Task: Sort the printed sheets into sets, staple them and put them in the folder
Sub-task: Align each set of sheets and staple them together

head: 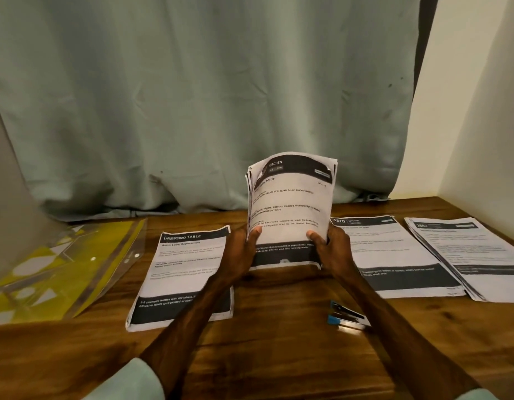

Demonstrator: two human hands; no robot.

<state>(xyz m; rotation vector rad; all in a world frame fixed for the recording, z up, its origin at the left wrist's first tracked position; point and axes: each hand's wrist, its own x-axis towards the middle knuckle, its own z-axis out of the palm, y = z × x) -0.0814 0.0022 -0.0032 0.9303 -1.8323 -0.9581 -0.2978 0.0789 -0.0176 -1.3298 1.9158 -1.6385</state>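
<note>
A stack of printed sheets headed KITCHEN [290, 203] stands upright on its bottom edge on the wooden table [278, 350]. My left hand [244, 252] grips its left side and my right hand [333, 249] grips its right side, thumbs on the front page. A set headed DRESSING TABLE [180, 272] lies flat at the left. Two more sets lie at the right, one near my right hand [394, 255] and one at the far right [469, 252]. A small blue and black stapler [346, 316] lies beside my right forearm. The yellow and clear folder [62, 264] lies at the far left.
A pale green curtain [206, 96] hangs behind the table's far edge. A cream wall [481, 111] closes the right side. Bare wood shows at the front of the table between and around my forearms.
</note>
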